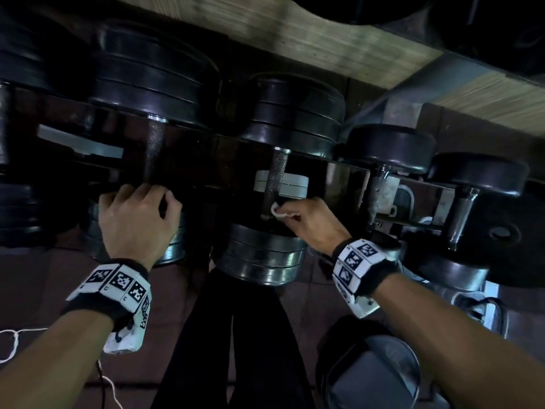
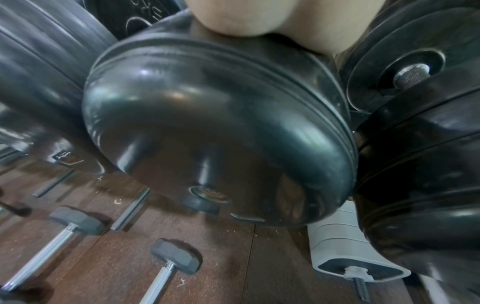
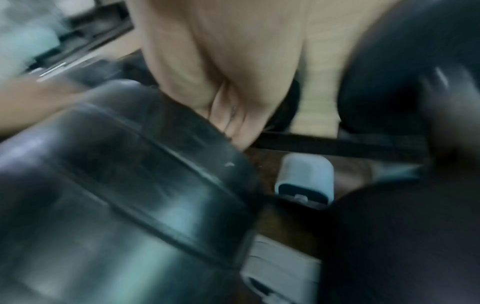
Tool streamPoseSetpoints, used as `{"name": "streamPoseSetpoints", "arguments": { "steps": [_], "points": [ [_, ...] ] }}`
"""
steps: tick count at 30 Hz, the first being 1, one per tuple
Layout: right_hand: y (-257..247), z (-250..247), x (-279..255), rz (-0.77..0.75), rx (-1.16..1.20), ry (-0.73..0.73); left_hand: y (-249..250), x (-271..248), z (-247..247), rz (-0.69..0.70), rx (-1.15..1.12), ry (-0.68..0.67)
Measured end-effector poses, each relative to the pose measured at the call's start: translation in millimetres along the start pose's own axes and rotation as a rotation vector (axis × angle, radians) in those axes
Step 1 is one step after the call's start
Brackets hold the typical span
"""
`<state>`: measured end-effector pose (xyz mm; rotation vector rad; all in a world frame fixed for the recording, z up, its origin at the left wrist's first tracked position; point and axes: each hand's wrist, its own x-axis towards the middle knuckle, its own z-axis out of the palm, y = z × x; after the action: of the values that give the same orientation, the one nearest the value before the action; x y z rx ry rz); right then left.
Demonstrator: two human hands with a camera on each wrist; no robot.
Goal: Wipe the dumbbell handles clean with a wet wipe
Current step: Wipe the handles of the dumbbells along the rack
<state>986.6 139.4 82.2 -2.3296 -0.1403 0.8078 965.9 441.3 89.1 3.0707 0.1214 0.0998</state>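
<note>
Black dumbbells lie side by side on a dark rack. My right hand (image 1: 306, 219) pinches a small white wet wipe (image 1: 278, 210) against the near end of the middle dumbbell's knurled steel handle (image 1: 275, 175), just above its near weight head (image 1: 262, 255). In the blurred right wrist view, that hand (image 3: 233, 61) shows above the same head (image 3: 116, 174), and the wipe is hidden. My left hand (image 1: 138, 214) lies on the near head of the left dumbbell, fingers curled over its rim below the dark handle (image 1: 154, 152). The left wrist view shows the palm (image 2: 259, 18) on that head (image 2: 207, 133).
Two smaller dumbbells (image 1: 386, 184) (image 1: 466, 208) lie to the right on the rack. A pale plastic bracket (image 1: 295, 184) sits behind the middle handle. Small hex dumbbells (image 2: 171, 259) lie on a lower wooden shelf. My black-clad legs (image 1: 236, 335) and a grey bin (image 1: 380, 373) are below.
</note>
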Motion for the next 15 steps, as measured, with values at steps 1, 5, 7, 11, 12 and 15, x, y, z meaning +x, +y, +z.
{"name": "streamPoseSetpoints", "arguments": {
  "steps": [1,5,7,11,12,15],
  "points": [
    [-2,-6,1,-0.019,0.002,-0.005,0,0,0,0.003,-0.001,0.003],
    [-21,-29,24,-0.022,-0.021,0.441,0,-1,1,0.004,-0.009,0.005],
    [-32,-24,34,-0.06,-0.14,0.516,-1,-1,1,0.007,-0.009,-0.002],
    [-37,-7,32,-0.077,-0.09,0.374,0,-1,0,0.003,-0.022,-0.002],
    [-36,-6,29,-0.069,-0.032,0.353,0,-1,0,0.003,-0.023,-0.002],
    [-31,-1,16,-0.014,0.095,0.065,0,-1,-2,0.006,-0.035,-0.001]
  ]
}}
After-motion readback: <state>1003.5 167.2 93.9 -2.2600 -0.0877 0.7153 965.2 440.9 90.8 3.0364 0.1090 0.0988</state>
